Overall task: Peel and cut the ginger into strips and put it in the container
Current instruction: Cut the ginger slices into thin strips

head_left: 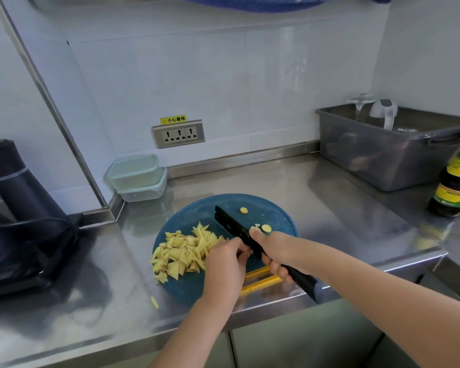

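A pile of yellow ginger strips (182, 252) lies on the left half of a round blue cutting board (274, 216). My right hand (272, 252) grips the handle of a black knife (230, 224), its blade pointing away over the board. My left hand (227, 264) rests fingers-down on ginger right beside the blade, at the pile's right edge; what it pins is mostly hidden. Small ginger bits (266, 228) and another nub (243, 210) lie right of the blade. Two stacked clear containers (136, 176) sit in the back corner.
A grey bin (388, 155) with a glass stands at the back right, a dark sauce bottle (456, 187) beside it. A black appliance (19, 221) fills the left. A yellow peeler (260, 281) lies under my wrists. One ginger strip (154, 302) lies off the board.
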